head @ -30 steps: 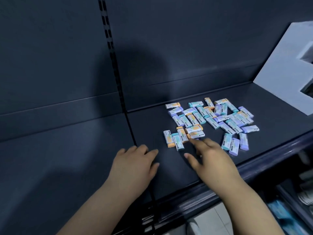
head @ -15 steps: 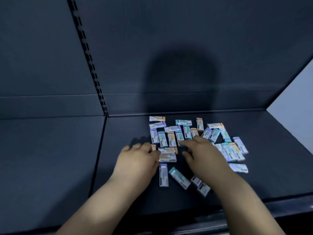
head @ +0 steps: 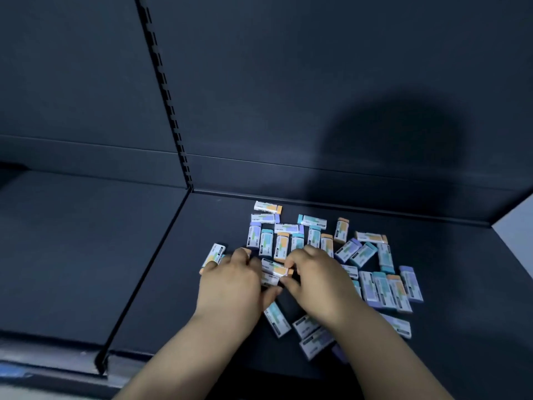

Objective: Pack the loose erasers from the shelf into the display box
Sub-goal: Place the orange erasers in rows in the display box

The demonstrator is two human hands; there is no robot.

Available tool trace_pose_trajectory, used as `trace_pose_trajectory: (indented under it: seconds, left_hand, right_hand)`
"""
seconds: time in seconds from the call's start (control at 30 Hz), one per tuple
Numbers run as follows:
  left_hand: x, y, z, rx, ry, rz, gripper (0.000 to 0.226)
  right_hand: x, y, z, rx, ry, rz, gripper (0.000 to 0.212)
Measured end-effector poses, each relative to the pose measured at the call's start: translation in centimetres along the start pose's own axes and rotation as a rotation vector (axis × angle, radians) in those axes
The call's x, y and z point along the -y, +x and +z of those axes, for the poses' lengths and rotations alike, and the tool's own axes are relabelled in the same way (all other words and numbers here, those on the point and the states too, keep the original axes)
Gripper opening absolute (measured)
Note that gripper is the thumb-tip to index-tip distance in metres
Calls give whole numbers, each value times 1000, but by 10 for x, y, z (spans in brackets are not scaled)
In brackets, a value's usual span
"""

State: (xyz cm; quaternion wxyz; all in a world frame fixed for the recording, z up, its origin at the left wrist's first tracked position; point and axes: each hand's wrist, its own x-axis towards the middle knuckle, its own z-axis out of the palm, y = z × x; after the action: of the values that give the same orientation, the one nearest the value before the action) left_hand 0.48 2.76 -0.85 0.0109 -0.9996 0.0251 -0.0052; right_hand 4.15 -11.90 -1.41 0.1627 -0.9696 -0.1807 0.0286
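Several small erasers (head: 382, 287) in white sleeves with orange, teal or purple ends lie scattered on the dark shelf (head: 161, 287). Both hands are in the middle of the pile, close together. My left hand (head: 230, 282) curls its fingers over a few erasers (head: 272, 269) stacked between the hands. My right hand (head: 320, 281) pinches the same small stack from the right with thumb and forefinger. One orange-ended eraser (head: 215, 252) lies just left of my left hand. More erasers lie partly hidden under my right wrist.
The shelf's dark back wall rises behind the pile, with a slotted upright (head: 164, 82) at the left. A seam (head: 144, 272) splits the shelf into two boards. A pale white surface (head: 516, 235) shows at the right edge. The shelf's front lip (head: 57, 368) is near.
The view has swung right and closer to the pile. Both hands moved from the bare shelf into the erasers and closed together on a small stack.
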Motion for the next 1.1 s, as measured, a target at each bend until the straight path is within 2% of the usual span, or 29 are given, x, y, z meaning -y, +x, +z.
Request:
trace_pose_trajectory:
  seconds: [0.13,0.27,0.47,0.57,0.7,0.87,1.1]
  left_hand:
    - [-12,0,-3,5,99,-29,66]
    - [-12,1,-3,76,108,-137,80]
    - [-12,4,-5,108,62,-140,74]
    - [-12,4,-4,85,9,-79,66]
    - [-10,2,-3,57,-38,-28,65]
    - [-6,4,-4,119,-65,-45,64]
    - [4,9,-13,231,-145,45,73]
  right_hand:
    - [-3,1,-1,8,-80,-8,36]
    - [-16,-5,-11,1,-119,-26,33]
    - [-29,-12,-36,48,-121,-63,27]
    - [-28,-14,-43,72,-47,-51,20]
    - [-24,-16,-47,109,201,17,13]
    - [-19,-12,-41,170,226,-66,32]
    - [-20,-12,-22,77,72,-91,43]
